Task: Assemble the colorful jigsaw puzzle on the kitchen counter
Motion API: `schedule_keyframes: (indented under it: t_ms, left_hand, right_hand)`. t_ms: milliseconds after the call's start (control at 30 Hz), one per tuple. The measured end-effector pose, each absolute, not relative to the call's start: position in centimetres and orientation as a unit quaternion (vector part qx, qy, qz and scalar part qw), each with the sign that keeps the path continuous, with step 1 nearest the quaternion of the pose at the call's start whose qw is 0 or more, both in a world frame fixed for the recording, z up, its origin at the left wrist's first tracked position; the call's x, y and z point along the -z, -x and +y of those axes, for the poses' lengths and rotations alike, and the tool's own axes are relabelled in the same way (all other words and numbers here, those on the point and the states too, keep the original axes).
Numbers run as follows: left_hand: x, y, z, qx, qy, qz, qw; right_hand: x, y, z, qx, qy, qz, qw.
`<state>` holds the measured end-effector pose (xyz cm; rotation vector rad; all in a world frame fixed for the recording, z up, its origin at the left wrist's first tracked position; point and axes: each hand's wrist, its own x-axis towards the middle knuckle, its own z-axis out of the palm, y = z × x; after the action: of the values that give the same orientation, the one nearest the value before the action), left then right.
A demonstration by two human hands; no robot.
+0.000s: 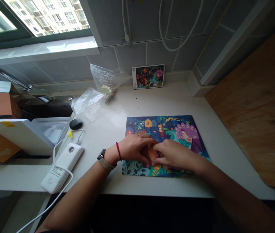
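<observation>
A colourful jigsaw puzzle (187, 132) with a pink peacock and dark forest scene lies flat on the white counter. My left hand (137, 147) rests over its middle, fingers reaching right and thumb apart, with nothing visible in it. Right beside it, my right hand (168, 152) is closed, thumb and curled fingers pressed down at the puzzle's centre. Whatever those right fingertips may hold is hidden. Both hands cover the middle of the picture, and their fingertips are very close together or touching.
A reference picture card (149, 77) leans against the tiled wall. Crumpled clear plastic bags (91, 102) lie left of it. A white power bank (62, 168) with a cable and a black object (75, 124) sit at left. A wooden board (256, 106) stands at right.
</observation>
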<state>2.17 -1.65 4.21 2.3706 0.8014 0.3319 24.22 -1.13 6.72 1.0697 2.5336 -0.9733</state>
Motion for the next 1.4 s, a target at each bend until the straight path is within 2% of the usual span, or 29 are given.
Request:
schedule_keyframes:
  t_ms: [100,200,300,400,500,633,733,967,1000,1067,1133,1333,1400]
  left_hand:
    - [-4.3,-2.2,-1.6,-0.133,-0.893,0.3,0.307]
    - [-4.5,-2.1,-1.6,-0.139,-0.882,0.308,0.329]
    - [-4.7,-2.0,-1.5,-0.156,-0.837,0.349,0.391]
    - [-4.6,-2.1,-1.3,-0.224,-0.789,0.397,0.412]
    - [-4.2,-2.1,-1.1,-0.29,-0.768,0.44,0.363]
    - [-3.3,-1.6,-0.4,-0.371,-0.765,0.495,0.182]
    - [-2.1,-0.9,0.1,-0.352,-0.767,0.525,0.113]
    - [-1.1,-1.9,0.0,-0.098,-0.802,0.587,0.053]
    - [-1.3,-2.1,0.0,-0.076,-0.802,0.59,0.047]
    - [-1.8,-2.3,0.0,-0.041,-0.803,0.593,0.045]
    - [-2.2,-2.5,0.1,-0.018,-0.802,0.595,0.05]
    - [-2.5,-5.1,-0.5,-0.012,-0.793,0.607,0.051]
    - [-2.2,-6.8,-1.1,-0.04,-0.822,0.565,0.055]
  right_hand:
    - [-6.9,-24.2,-1.1,0.334,-0.371,0.859,0.114]
    - [-7.0,-24.7,-0.7,0.388,-0.344,0.852,0.066]
    - [-7.3,-25.7,0.2,0.433,-0.378,0.814,-0.084]
    - [-7.5,-26.9,1.6,0.39,-0.461,0.747,-0.278]
    - [-7.3,-28.5,3.4,0.325,-0.512,0.681,-0.411]
    - [-5.9,-30.7,6.3,0.29,-0.55,0.611,-0.49]
    - [-4.6,-31.7,7.8,0.242,-0.601,0.61,-0.457]
    - [-2.6,-29.9,6.3,0.22,-0.56,0.721,-0.343]
    - [-2.4,-29.5,5.9,0.216,-0.56,0.74,-0.303]
    - [-2.0,-29.0,5.1,0.184,-0.556,0.794,-0.164]
    - [-1.8,-28.6,4.6,0.145,-0.547,0.821,-0.077]
    - [-1.8,-28.4,4.2,0.096,-0.551,0.826,-0.063]
    - [-1.6,-28.4,4.2,0.09,-0.553,0.826,-0.068]
